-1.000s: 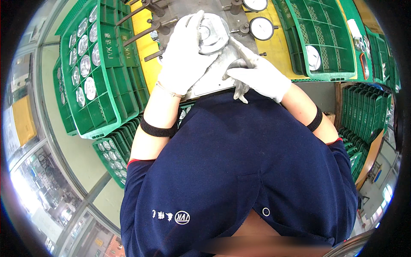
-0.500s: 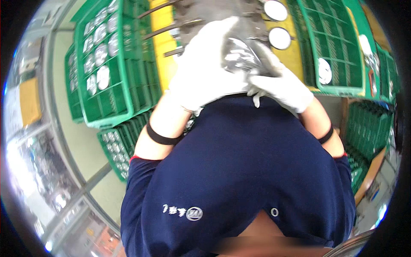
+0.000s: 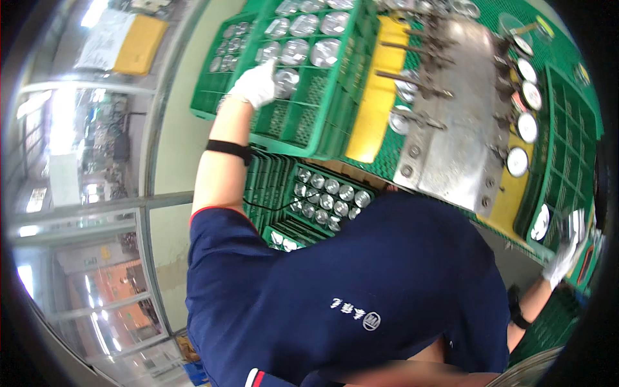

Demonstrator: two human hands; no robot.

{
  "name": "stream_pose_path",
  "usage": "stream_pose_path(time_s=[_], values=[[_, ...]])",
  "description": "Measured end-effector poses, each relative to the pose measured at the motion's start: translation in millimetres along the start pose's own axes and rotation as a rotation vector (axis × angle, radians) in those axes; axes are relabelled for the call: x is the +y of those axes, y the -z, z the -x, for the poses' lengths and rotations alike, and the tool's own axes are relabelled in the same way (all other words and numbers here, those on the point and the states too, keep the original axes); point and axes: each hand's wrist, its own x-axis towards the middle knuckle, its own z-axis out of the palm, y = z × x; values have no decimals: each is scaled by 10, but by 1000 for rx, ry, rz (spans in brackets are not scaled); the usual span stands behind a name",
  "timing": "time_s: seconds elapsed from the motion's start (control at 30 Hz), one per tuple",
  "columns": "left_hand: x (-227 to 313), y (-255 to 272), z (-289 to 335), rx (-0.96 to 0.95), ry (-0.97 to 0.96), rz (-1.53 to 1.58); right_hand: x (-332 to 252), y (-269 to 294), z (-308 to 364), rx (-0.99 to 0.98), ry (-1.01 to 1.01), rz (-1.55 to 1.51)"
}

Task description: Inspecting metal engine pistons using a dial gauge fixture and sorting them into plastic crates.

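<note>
My white-gloved left hand [image 3: 255,85] reaches over the left green crate [image 3: 258,143], beside a shiny round metal part [image 3: 285,84] in one of its compartments. Its fingertips are too small and partly hidden to show whether they grip anything. Far to the right, my gloved right hand [image 3: 560,264] is closed on a shiny cylindrical metal part [image 3: 572,226], held upright at the near end of the right green crate [image 3: 525,216]. A pale round part [image 3: 540,222] lies in that crate beside it.
Between the crates lies a metal fixture plate [image 3: 445,145] with clamps and several white-faced dial gauges [image 3: 517,161]. Yellow strips [image 3: 371,129] flank it. Below the bench, another green crate [image 3: 296,171] holds several round metal parts. A glass partition [image 3: 97,148] runs along the left.
Both hands have left the fixture, where they were together around a shiny metal part. The left went to the left crate, the right to the right crate with a metal part. The view has turned.
</note>
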Motion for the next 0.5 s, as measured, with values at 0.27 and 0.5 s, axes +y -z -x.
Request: stream_pose_path(time_s=[0.27,0.5], values=[[-44,-214,-274,-367,140,20,1184,1090,-619,123,364,1161],[41,-202,-300,-264,154,-80,1265,1003,-807,-80,365,1362]])
